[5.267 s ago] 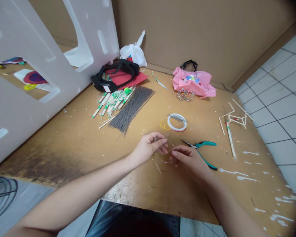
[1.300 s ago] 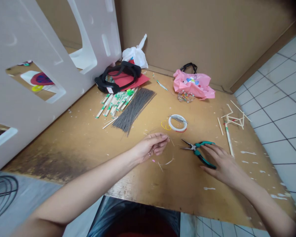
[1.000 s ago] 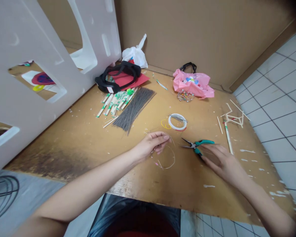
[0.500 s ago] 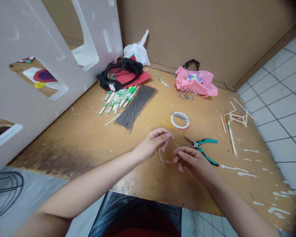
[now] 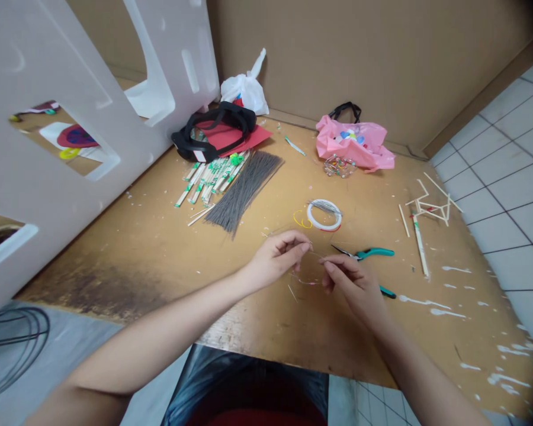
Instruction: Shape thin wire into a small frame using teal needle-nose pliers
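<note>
My left hand (image 5: pixel 284 255) pinches one part of a thin wire (image 5: pixel 316 254), above the middle of the table. Close by on the right, my right hand (image 5: pixel 347 278) pinches the same wire, its thumb and forefinger closed. Below the fingers hangs a curved stretch of wire with small pinkish beads (image 5: pixel 311 283). Pliers with teal handles (image 5: pixel 375 252) lie open on the table, partly covered by my right hand. A short loose piece of wire (image 5: pixel 292 293) shows beneath my left hand. Exactly how the fingertips meet the wire is too small to tell.
Beyond my hands lie a white ring with grey wires (image 5: pixel 311 220) and a yellow wire (image 5: pixel 298 220). A grey wire bundle (image 5: pixel 244 195), wrapped chopsticks (image 5: pixel 213 177), and a black headset (image 5: pixel 177 144) are left. A pink bag (image 5: pixel 373 145) and stick frame (image 5: pixel 433 210) are right.
My right hand has risen slightly and its fingertips are nearer my left hand's. The beaded wire has shifted with it, and my right hand now covers the pliers' pivot.
</note>
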`<action>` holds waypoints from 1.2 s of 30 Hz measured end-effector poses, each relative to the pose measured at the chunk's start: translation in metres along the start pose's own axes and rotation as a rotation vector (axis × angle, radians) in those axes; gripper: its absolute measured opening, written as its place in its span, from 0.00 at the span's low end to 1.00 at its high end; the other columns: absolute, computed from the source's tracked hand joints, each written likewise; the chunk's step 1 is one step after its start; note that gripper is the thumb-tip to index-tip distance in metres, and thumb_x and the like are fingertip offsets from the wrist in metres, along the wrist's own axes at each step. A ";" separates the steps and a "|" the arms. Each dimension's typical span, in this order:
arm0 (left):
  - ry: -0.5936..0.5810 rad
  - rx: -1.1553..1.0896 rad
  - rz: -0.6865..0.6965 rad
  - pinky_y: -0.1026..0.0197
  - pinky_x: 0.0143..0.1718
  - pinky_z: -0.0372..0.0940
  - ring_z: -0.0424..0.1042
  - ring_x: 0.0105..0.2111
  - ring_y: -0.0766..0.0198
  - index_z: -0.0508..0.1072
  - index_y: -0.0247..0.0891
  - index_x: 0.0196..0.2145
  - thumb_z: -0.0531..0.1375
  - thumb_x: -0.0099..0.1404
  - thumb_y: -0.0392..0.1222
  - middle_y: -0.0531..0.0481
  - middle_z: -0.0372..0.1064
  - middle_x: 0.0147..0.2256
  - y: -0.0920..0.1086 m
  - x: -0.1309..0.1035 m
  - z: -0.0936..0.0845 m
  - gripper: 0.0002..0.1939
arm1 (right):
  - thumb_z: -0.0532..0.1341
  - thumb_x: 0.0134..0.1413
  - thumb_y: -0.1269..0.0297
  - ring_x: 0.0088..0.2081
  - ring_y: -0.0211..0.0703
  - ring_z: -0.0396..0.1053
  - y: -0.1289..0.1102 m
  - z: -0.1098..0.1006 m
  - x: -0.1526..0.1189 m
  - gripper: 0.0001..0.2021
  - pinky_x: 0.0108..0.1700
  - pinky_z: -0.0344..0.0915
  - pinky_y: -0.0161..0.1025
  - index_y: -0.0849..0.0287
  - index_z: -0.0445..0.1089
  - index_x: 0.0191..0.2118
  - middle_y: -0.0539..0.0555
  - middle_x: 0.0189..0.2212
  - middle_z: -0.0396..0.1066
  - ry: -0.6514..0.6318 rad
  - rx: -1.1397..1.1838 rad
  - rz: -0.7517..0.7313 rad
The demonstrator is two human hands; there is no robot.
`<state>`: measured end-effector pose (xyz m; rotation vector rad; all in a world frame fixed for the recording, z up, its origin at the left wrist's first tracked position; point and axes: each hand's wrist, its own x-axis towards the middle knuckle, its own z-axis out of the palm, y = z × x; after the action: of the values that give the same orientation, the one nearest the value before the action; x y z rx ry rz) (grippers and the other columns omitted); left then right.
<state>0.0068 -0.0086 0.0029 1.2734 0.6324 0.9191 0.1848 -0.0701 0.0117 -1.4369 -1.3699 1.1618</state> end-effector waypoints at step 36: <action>-0.051 -0.564 -0.325 0.68 0.20 0.63 0.59 0.18 0.74 0.76 0.29 0.33 0.65 0.56 0.42 0.58 0.53 0.20 -0.004 0.002 -0.003 0.12 | 0.55 0.58 0.58 0.24 0.37 0.69 0.002 0.002 -0.004 0.13 0.29 0.68 0.39 0.57 0.67 0.45 0.52 0.29 0.71 -0.061 -0.075 -0.040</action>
<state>0.0065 -0.0052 -0.0013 0.6635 0.4744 0.7207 0.1832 -0.0743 0.0101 -1.4299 -1.4927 1.1474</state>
